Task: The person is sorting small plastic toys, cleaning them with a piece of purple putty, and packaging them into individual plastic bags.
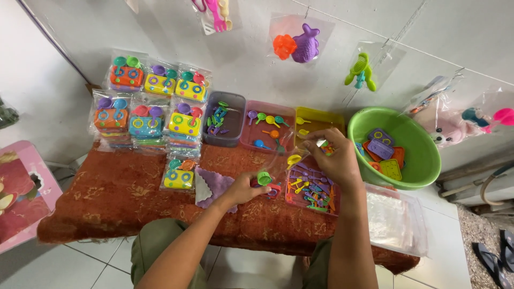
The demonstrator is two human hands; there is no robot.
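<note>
My left hand holds a small red toy piece with a green cup on top, low over the rust-coloured cloth. My right hand pinches the mouth of a clear plastic bag that stretches between both hands; a yellow toy spoon shows inside or behind it. Under my right hand sits a pink tray full of small coloured utensils. A purple cloth piece lies just left of my left hand.
Packed toy sets in clear bags are stacked at the far left. A grey tray, a pink tray and a yellow tray line the back. A green basin holds flat toy pieces. A pile of clear bags lies at right.
</note>
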